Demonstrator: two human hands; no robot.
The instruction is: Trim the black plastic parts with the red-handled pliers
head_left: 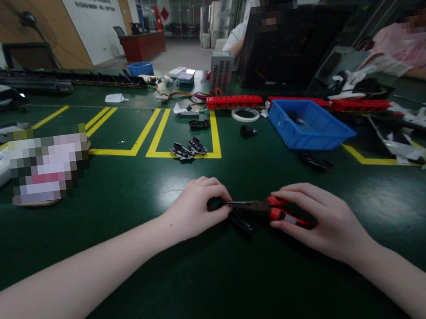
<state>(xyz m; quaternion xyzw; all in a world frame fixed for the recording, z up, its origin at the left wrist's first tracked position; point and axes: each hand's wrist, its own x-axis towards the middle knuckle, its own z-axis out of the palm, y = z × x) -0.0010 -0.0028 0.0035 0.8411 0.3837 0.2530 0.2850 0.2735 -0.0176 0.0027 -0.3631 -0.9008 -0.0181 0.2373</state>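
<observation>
Green table (229,292), blue bin (307,137) and black parts (182,152) beyond; left hand (197,206) around black piece (215,204), right hand (325,218) around red-handled pliers (277,215)

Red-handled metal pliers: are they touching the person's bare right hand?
Touching. The head view shows the right hand gripping the red-handled pliers, with digits against both red handles.
</observation>
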